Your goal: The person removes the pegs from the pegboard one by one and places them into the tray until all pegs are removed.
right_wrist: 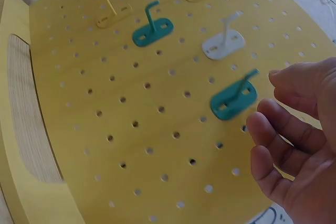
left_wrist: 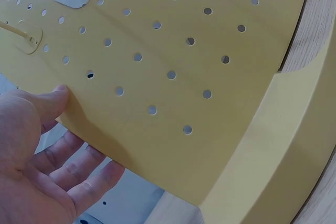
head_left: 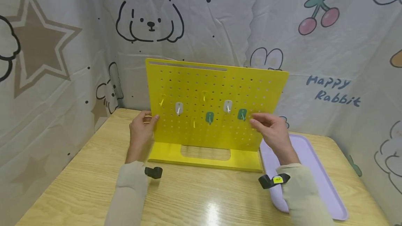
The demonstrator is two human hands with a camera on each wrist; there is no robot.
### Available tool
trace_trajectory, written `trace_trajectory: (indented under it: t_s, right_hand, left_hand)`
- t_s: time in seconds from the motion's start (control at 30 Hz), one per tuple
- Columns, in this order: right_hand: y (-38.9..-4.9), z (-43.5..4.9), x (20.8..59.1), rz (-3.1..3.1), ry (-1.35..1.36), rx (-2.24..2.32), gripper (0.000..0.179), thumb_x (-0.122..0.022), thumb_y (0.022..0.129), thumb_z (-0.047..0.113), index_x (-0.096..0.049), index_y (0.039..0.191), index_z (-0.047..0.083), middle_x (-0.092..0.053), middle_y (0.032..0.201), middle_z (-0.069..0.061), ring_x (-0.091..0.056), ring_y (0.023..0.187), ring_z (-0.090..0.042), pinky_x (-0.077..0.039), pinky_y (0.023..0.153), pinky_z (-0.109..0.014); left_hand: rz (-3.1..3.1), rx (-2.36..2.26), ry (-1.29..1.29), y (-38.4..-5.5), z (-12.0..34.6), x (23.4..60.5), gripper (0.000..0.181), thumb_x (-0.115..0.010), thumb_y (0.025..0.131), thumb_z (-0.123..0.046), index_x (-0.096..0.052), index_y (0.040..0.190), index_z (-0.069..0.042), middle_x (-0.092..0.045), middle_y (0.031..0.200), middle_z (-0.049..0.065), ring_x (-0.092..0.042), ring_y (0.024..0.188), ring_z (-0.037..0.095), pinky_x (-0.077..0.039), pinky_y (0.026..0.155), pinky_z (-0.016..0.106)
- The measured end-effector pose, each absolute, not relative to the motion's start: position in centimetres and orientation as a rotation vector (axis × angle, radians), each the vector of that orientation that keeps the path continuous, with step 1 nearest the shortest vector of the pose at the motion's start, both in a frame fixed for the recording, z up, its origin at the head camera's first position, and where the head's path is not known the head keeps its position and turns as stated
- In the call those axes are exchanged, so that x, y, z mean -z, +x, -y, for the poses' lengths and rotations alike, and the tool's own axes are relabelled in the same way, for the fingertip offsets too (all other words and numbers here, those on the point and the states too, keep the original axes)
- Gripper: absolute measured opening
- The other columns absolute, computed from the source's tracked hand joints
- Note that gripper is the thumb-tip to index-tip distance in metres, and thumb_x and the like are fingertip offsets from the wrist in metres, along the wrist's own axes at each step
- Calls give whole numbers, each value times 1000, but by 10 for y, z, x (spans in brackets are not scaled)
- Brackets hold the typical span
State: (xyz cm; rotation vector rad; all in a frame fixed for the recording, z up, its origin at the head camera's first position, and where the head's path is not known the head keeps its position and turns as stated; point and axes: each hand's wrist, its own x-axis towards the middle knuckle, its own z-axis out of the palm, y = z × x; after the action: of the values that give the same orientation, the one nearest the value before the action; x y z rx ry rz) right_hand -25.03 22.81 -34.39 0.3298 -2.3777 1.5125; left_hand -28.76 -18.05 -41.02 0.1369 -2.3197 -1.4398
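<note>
A yellow pegboard [head_left: 188,79] stands upright on its yellow base. My left hand [head_left: 142,132] holds its left edge; in the left wrist view the thumb [left_wrist: 55,100] lies on the front and the other fingers are at the edge and behind. My right hand [head_left: 274,133] is beside the rightmost green hook [right_wrist: 233,98], its thumb and fingers loosely bent and apart from it, with nothing between them. Another green hook [head_left: 209,118], two white hooks [head_left: 179,108] and several yellow hooks [head_left: 204,96] sit on the board.
To the right, a light purple tray [head_left: 314,170] lies on the wooden table [head_left: 188,198], partly behind the right forearm. White printed cloth [head_left: 220,27] hangs behind the table and at both sides. The base has a wide cut-out [head_left: 205,152] at the middle.
</note>
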Motion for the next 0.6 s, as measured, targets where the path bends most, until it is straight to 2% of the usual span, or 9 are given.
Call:
trace_trajectory:
  t_s: [0.23, 0.6]
  right_hand:
    - [-256, -214, 348, 2371, 370, -1553, 26, -73, 94, 11, -70, 114, -5, -70, 103, -16, -65, 82, -12, -57, 72, -21]
    - [-258, -208, 354, 2438, 253, -1528, 24, -71, 96, 16, -72, 113, -1, -71, 101, -13, -66, 85, -19, -56, 71, -22]
  left_hand:
    - [2314, 1426, 134, -289, 181, 411, 34, -67, 99, -30, -63, 120, -3, -69, 105, 20, -69, 95, 36, -58, 84, 49]
    - [2317, 1433, 154, -287, 181, 409, 34, -67, 99, -29, -64, 120, -3, -69, 106, 20, -69, 96, 35, -59, 84, 48]
